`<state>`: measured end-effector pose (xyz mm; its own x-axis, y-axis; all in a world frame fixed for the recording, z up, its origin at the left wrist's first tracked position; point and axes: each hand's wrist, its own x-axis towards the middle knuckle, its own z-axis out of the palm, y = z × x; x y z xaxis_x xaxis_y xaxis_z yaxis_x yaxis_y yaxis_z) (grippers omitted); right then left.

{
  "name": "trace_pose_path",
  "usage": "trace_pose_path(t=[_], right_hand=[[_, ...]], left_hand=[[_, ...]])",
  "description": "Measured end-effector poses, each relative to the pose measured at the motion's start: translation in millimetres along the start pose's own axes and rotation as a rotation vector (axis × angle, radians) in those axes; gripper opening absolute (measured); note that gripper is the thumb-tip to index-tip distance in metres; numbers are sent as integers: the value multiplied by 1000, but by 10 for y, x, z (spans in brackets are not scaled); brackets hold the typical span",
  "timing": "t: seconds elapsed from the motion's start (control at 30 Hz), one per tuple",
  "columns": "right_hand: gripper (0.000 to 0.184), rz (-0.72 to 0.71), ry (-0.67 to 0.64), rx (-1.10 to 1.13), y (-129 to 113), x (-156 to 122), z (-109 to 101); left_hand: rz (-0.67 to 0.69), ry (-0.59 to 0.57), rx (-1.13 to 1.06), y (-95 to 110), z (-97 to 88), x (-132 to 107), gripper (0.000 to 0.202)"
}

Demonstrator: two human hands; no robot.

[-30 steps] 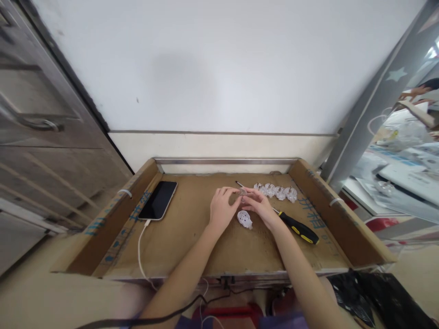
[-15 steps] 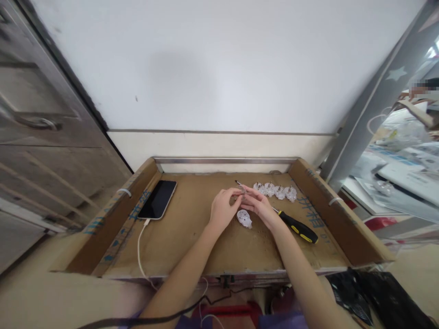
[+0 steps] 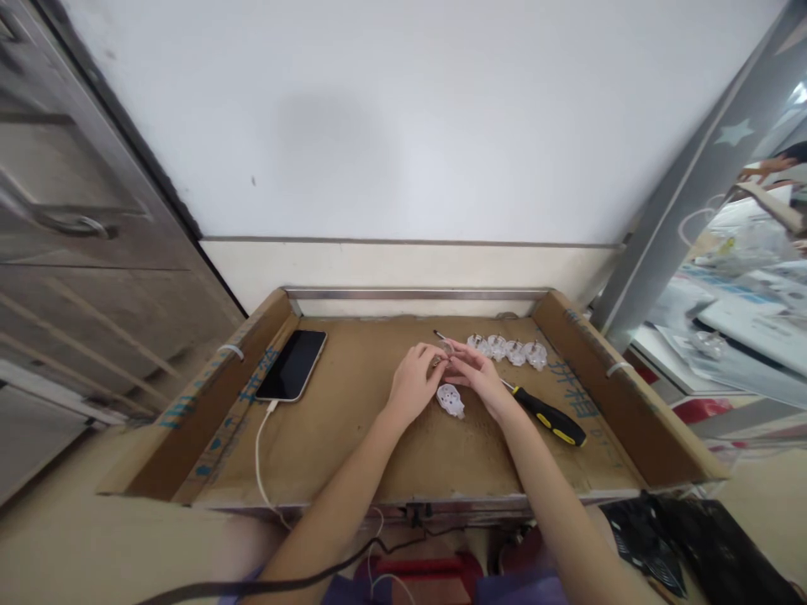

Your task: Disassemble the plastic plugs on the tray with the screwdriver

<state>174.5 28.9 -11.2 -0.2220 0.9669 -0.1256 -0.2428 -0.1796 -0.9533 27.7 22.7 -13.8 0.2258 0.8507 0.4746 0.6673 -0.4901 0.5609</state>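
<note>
My left hand (image 3: 413,378) and my right hand (image 3: 480,375) meet above the cardboard, fingertips pinched round a small clear plastic plug part (image 3: 445,349). Fingers cover most of that part, so its details are hidden. Just below the fingertips a white plastic plug cover (image 3: 450,401) with holes lies on the cardboard. A screwdriver (image 3: 552,420) with a black and yellow handle rests beneath my right hand, and its tip shows beyond my fingers. To the right of the fingers, several clear plug parts (image 3: 535,355) with metal pins stand in a row.
A phone (image 3: 292,365) on a white charging cable (image 3: 258,458) lies at the left. Raised cardboard walls (image 3: 630,403) edge the work surface (image 3: 340,454), with a wall behind. At far right, another person's hand (image 3: 766,168) shows over a cluttered table.
My fingers have shifted slightly round the clear plug part, the right fingertips closing nearer to the left ones. The cover, screwdriver and row of parts stay in place.
</note>
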Motion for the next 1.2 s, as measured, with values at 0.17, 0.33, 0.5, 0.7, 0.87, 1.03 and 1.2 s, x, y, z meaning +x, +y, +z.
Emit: trace_pose_path(t=[0.17, 0.33, 0.5, 0.7, 0.87, 1.03, 1.2], right_hand=[[43, -6, 8, -3, 4, 4, -12], [42, -12, 15, -7, 15, 21, -16], [35, -2, 14, -31, 10, 21, -10], [35, 3, 7, -49, -1, 25, -14], [32, 23, 16, -65, 19, 55, -18], [34, 64, -2, -67, 4, 31, 0], [36, 81, -15, -36, -35, 24, 28]], left_hand=[[-58, 60, -41, 6, -9, 11, 13], [-159, 134, -141, -12, -29, 31, 16], [-252, 130, -283, -50, -2, 49, 19], [-355, 137, -371, -59, 9, 63, 24], [-347, 125, -339, -50, -3, 62, 19], [-342, 64, -262, -3, -35, 62, 21], [-412, 147, -48, 35, -217, 47, 29]])
